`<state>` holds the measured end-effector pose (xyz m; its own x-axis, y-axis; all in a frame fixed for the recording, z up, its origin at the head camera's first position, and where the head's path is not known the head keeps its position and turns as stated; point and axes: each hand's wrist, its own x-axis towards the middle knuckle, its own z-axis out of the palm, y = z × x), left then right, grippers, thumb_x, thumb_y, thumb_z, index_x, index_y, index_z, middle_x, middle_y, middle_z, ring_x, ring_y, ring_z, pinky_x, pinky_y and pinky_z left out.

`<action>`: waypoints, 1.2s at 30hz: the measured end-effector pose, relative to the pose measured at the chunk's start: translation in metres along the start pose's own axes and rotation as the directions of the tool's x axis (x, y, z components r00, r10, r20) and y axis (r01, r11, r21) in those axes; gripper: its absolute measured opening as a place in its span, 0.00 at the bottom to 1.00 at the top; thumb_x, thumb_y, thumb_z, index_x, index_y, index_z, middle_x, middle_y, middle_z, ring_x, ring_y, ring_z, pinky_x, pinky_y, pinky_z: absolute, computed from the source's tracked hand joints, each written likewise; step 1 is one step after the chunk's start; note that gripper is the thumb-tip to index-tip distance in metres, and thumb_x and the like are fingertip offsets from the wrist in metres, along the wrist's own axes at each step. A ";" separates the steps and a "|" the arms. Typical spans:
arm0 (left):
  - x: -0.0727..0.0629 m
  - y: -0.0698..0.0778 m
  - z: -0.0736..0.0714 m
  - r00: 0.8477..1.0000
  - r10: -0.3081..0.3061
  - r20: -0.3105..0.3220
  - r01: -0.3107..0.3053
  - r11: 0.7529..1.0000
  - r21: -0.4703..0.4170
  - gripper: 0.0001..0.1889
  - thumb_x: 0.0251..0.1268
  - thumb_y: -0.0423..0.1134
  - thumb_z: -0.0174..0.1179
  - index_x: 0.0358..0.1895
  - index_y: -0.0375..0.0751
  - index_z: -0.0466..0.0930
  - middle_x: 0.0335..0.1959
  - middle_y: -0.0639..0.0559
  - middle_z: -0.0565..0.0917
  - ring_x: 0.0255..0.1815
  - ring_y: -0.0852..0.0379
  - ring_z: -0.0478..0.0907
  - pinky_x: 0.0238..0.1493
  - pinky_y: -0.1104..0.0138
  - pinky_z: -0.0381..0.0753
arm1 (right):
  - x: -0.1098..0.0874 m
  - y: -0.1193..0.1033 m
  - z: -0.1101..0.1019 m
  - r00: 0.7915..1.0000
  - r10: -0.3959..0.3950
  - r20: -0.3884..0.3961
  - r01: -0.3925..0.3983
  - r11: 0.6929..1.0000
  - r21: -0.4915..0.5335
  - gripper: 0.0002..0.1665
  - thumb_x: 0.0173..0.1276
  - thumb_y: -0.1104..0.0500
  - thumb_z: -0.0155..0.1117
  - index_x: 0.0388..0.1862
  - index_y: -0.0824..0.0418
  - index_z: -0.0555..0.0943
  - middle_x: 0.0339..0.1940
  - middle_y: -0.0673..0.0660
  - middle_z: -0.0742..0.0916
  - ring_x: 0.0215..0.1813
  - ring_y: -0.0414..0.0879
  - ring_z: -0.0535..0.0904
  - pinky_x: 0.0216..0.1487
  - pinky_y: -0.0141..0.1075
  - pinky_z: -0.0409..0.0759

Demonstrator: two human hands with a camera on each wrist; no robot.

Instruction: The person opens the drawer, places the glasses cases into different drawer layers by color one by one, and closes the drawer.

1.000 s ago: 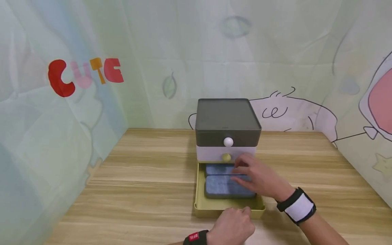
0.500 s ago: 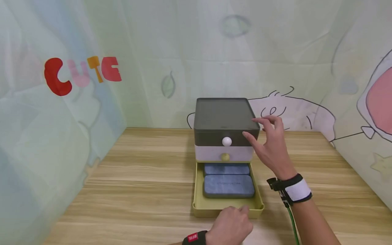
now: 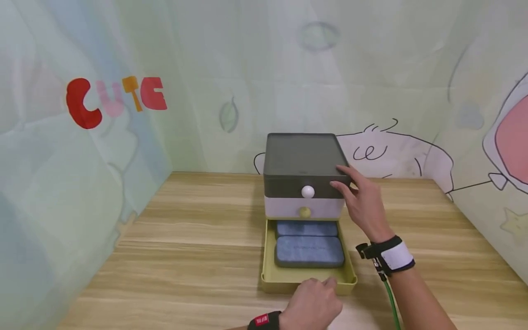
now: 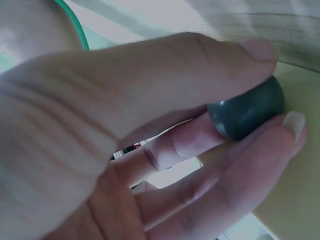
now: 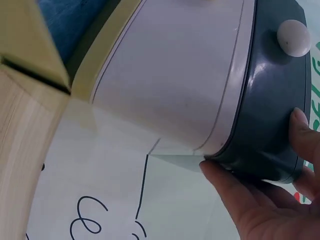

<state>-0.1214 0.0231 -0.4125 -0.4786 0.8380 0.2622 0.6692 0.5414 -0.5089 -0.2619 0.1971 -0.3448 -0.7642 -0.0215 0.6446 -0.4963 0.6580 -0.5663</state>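
Note:
A small drawer cabinet (image 3: 303, 153) stands on the table, with a dark grey top tier, a pale middle tier and a yellow bottom drawer (image 3: 307, 276) pulled out. Two blue cases lie in that drawer, a front case (image 3: 309, 252) and a rear case (image 3: 306, 228) partly under the tier above. My left hand (image 3: 312, 303) pinches the drawer's round dark green knob (image 4: 252, 111) between thumb and fingers. My right hand (image 3: 365, 205) holds the cabinet's right front corner; its thumb (image 5: 304, 132) lies on the dark front, and its other fingers reach round the side.
A white knob (image 3: 307, 191) is on the top tier and a yellow-green knob (image 3: 305, 212) on the middle one. Wood-grain tabletop (image 3: 198, 238) extends around the cabinet. A printed cloth (image 3: 198, 55) hangs behind. A green cable (image 3: 391, 302) trails from the right wrist.
My right hand has risen from over the blue cases to the cabinet's right front corner and now holds it. My left hand has stayed at the drawer front.

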 end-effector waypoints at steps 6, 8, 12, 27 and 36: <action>0.000 -0.001 -0.002 1.000 0.004 0.020 -0.004 1.000 -0.008 0.13 0.57 0.44 0.67 0.17 0.67 0.82 0.23 0.63 0.74 0.16 0.66 0.69 0.15 0.73 0.70 | 0.001 0.003 -0.004 1.000 0.001 0.015 0.000 1.000 -0.013 0.26 0.71 0.57 0.68 0.66 0.61 0.79 0.62 0.67 0.85 0.66 0.62 0.81 0.53 0.50 0.85; 0.000 -0.002 -0.003 1.000 0.001 0.020 -0.001 1.000 0.001 0.13 0.57 0.44 0.67 0.17 0.67 0.82 0.23 0.63 0.74 0.16 0.66 0.69 0.15 0.73 0.69 | 0.000 0.003 -0.004 1.000 0.002 0.021 -0.001 1.000 -0.012 0.26 0.70 0.57 0.69 0.66 0.62 0.79 0.62 0.67 0.85 0.65 0.63 0.81 0.53 0.50 0.85; 0.000 -0.004 -0.003 0.999 -0.024 -0.033 0.025 0.999 0.021 0.13 0.55 0.45 0.68 0.16 0.66 0.81 0.23 0.63 0.73 0.15 0.66 0.68 0.14 0.73 0.67 | 0.003 0.002 -0.005 0.999 -0.021 0.033 0.022 1.000 -0.015 0.27 0.70 0.58 0.69 0.66 0.63 0.79 0.61 0.67 0.85 0.65 0.63 0.81 0.52 0.50 0.85; 0.002 -0.001 -0.002 0.973 -0.193 -0.125 0.199 0.979 0.036 0.11 0.51 0.43 0.70 0.14 0.60 0.82 0.24 0.60 0.72 0.15 0.63 0.67 0.10 0.72 0.65 | 0.000 0.005 -0.007 0.998 -0.029 0.059 0.031 0.999 -0.021 0.27 0.71 0.59 0.68 0.67 0.63 0.78 0.63 0.67 0.84 0.67 0.64 0.79 0.51 0.49 0.85; 0.004 -0.002 -0.001 0.964 -0.254 -0.079 0.255 0.967 0.005 0.10 0.50 0.41 0.71 0.16 0.59 0.83 0.26 0.60 0.73 0.16 0.62 0.69 0.12 0.71 0.67 | 0.000 0.008 -0.008 0.997 -0.046 0.063 0.047 0.999 -0.020 0.27 0.71 0.59 0.67 0.67 0.62 0.78 0.63 0.67 0.84 0.67 0.64 0.79 0.49 0.47 0.85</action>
<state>-0.1237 0.0254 -0.4097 -0.5864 0.6757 0.4468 0.5220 0.7370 -0.4294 -0.2626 0.2078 -0.3450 -0.7651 -0.0993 0.6362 -0.5234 0.6714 -0.5246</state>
